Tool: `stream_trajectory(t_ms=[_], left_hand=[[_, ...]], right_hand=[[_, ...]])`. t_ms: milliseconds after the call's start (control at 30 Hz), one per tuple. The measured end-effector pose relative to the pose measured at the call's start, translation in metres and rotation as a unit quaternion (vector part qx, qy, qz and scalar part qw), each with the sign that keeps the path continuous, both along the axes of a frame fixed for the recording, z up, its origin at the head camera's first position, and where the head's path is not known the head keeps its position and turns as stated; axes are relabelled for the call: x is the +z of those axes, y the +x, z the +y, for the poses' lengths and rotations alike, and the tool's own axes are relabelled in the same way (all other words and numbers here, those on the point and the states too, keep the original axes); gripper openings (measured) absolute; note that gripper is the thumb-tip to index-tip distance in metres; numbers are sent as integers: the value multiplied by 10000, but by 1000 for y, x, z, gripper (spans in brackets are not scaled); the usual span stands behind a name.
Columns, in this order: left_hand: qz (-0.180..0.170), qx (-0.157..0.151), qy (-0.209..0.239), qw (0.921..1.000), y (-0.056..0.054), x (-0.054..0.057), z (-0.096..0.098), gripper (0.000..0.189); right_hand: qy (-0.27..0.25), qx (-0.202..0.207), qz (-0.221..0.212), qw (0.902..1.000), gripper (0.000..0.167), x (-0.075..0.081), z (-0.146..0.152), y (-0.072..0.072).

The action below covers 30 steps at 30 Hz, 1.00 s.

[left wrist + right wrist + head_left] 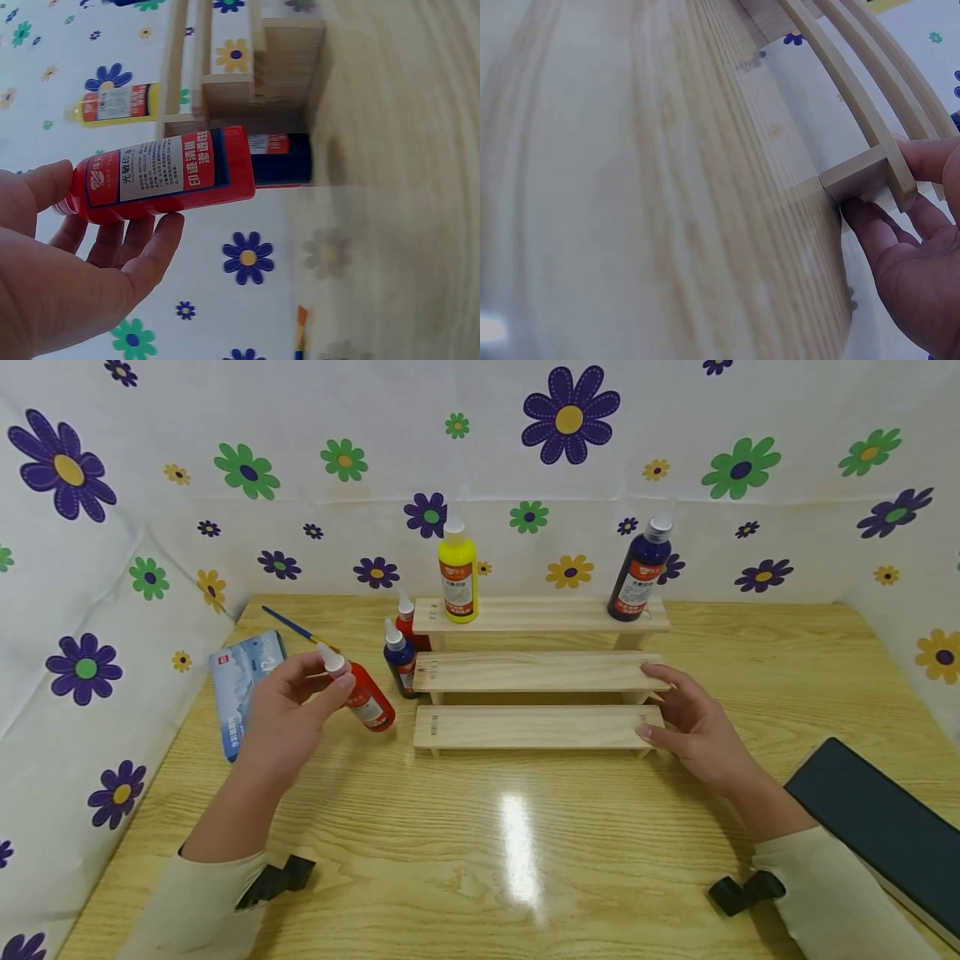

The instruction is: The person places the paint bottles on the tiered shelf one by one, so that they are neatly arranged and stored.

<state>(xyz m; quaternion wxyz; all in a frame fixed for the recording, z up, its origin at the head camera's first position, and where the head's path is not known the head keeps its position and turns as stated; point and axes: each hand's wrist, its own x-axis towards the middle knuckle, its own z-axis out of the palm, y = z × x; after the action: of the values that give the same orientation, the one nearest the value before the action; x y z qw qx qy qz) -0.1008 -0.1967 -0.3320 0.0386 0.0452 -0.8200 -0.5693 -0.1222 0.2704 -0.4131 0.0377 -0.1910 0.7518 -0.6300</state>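
Observation:
My left hand (288,714) pinches a red ink bottle (369,700) near its white cap, thumb on one side and fingers on the other. The bottle is tilted, its base pointing down and right, its printed label plain in the left wrist view. A three-step wooden rack (536,727) stands on the table. At the rack's right end my right hand (693,722) grips the lower steps, thumb on the lowest board. In the right wrist view, fingers (877,232) curl round the board's end and its support. A yellow bottle (458,578) and a dark blue bottle (640,572) stand on the top step.
Left of the rack stand another dark blue bottle (401,662) and a red bottle (405,617), partly hidden. A blue-and-white box (228,693) and a paintbrush (292,625) lie at the left. A dark, flat box-like object (877,818) lies at the right edge.

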Motion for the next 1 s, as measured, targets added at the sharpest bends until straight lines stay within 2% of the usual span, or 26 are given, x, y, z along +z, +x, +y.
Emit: stream_trajectory(t_ms=[133, 233, 433, 700, 867, 1000], left_hand=[[384, 58, -11, 9992, 4, 11, -1, 33], [547, 78, -17, 9985, 5, 18, 0, 32], [769, -105, 3, 9970, 1, 31, 9, 32], [781, -406, 195, 9959, -15, 42, 30, 34], [797, -618, 349, 9943, -30, 44, 42, 34], [725, -670, 266, 9948, -40, 45, 50, 35]], right_hand=[[-9, -3, 1, 10000, 72, 0, 0, 0], [-24, -4, -15, 10000, 72, -1, 0, 0], [51, -41, -35, 10000, 72, -1, 0, 1], [45, -33, -55, 10000, 72, 0, -1, 1], [22, -27, -57, 10000, 72, 0, -1, 1], [-19, -25, -50, 10000, 72, 0, -1, 2]])
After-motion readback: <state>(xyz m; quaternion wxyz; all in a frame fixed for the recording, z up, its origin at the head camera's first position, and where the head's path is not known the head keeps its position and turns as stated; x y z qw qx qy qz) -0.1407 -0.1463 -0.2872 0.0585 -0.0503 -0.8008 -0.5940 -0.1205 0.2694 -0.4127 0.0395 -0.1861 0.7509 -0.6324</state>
